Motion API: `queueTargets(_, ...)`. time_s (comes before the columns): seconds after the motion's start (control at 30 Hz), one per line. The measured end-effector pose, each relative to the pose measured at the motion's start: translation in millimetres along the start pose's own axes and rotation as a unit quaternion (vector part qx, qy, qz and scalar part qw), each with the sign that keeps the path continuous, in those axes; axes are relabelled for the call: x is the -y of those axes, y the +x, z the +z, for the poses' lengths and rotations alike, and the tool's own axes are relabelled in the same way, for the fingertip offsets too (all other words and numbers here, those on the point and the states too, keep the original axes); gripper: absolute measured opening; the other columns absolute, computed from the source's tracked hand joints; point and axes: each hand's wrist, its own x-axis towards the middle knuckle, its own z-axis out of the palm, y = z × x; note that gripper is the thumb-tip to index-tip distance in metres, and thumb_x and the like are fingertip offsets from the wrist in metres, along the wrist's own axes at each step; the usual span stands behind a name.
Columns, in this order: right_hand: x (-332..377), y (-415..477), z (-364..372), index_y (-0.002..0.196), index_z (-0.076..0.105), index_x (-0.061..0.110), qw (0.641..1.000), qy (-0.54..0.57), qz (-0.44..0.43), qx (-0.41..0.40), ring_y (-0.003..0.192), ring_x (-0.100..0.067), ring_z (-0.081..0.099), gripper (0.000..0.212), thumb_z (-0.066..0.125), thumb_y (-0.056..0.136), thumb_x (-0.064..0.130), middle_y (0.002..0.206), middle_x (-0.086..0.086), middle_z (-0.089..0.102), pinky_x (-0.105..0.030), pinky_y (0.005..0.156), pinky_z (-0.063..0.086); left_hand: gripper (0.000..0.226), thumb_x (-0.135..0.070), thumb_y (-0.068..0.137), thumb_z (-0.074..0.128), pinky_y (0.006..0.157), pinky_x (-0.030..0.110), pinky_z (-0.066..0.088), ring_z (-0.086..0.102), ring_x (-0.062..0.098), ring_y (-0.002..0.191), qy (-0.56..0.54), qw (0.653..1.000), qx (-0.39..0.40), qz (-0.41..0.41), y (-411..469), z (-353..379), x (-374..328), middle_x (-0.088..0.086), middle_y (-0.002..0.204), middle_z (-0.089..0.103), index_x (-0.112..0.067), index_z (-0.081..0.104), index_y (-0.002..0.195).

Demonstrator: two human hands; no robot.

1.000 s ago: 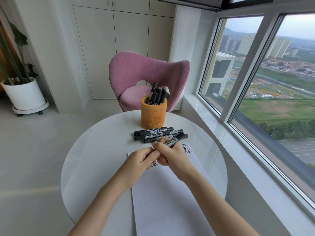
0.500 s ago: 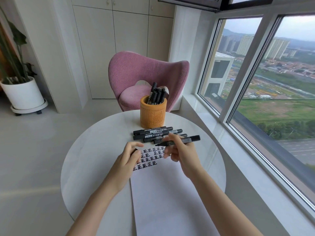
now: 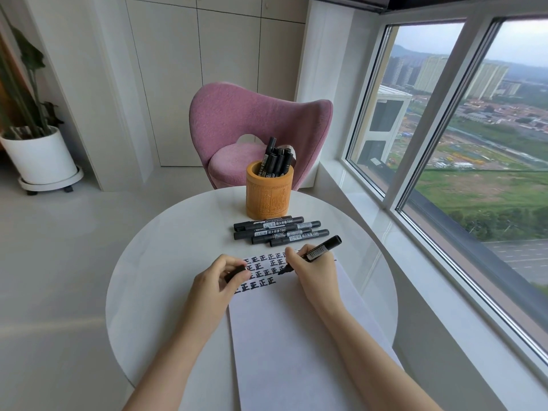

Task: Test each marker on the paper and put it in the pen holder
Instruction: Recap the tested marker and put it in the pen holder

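Pulled free, the cap (image 3: 234, 274) sits pinched in the left hand (image 3: 216, 280), while the right hand (image 3: 314, 271), gripping the marker (image 3: 321, 249), has tipped its nib down to the paper (image 3: 290, 336) just beside its thumb, so the test stroke is due

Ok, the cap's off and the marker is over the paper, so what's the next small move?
Probably lower the marker tip onto the paper and draw a test mark. The right hand holds it uncapped, tip close to the sheet by the written rows; the left hand pinches the cap.
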Motion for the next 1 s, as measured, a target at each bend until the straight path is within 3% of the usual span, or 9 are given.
queueTargets(0.13,-3.0,-1.3,2.3,0.063,0.038,-0.007,1.0,-0.004,-0.011,-0.003,0.055,-0.013,0.028,0.035,0.061,0.082,0.011,0.058,-0.006,0.034,-0.025,0.05,0.022,0.008,-0.012,0.082,0.069,0.067,0.005,0.042,0.062,-0.002,0.073,0.007,1.0,-0.001,0.0,-0.6,1.3,2.2,-0.012,0.081,0.07,-0.018,0.065,0.086)
queueTargets(0.57,-4.2,-2.3,3.8,0.063,0.039,-0.007,1.0,-0.009,-0.027,0.012,0.054,-0.011,0.028,0.037,0.062,0.084,0.013,0.058,-0.007,0.036,-0.023,0.049,0.022,0.008,-0.011,0.083,0.068,0.071,0.013,0.048,0.065,0.003,0.073,0.016,1.0,0.001,-0.002,-0.4,2.0,4.5,-0.02,0.086,0.067,-0.018,0.065,0.085)
queueTargets(0.77,-3.6,-3.3,5.1,0.062,0.038,-0.006,0.999,-0.017,-0.026,0.013,0.057,-0.014,0.027,0.037,0.061,0.085,0.013,0.058,-0.008,0.033,-0.026,0.051,0.021,0.006,-0.011,0.083,0.068,0.069,0.009,0.046,0.065,0.002,0.073,0.023,1.0,0.001,0.002,0.0,1.8,5.5,-0.02,0.084,0.068,-0.016,0.065,0.086)
queueTargets(0.9,-3.7,-3.2,6.0,0.061,0.036,0.004,1.0,-0.01,-0.02,-0.004,0.057,-0.013,0.024,0.033,0.059,0.084,0.01,0.058,-0.005,0.03,-0.027,0.052,0.02,0.007,-0.011,0.083,0.068,0.067,0.007,0.045,0.064,0.001,0.071,0.019,1.0,0.001,-0.001,-0.2,2.0,5.5,-0.019,0.082,0.068,-0.016,0.065,0.085)
queueTargets(1.0,-3.6,-3.9,6.0,0.061,0.034,-0.002,1.0,-0.008,-0.021,-0.007,0.057,-0.013,0.023,0.034,0.058,0.083,0.008,0.059,-0.006,0.029,-0.027,0.051,0.019,0.007,-0.01,0.083,0.067,0.068,0.008,0.046,0.064,0.001,0.07,0.016,1.0,0.001,-0.003,-0.3,2.7,5.2,-0.016,0.079,0.069,-0.015,0.064,0.085)
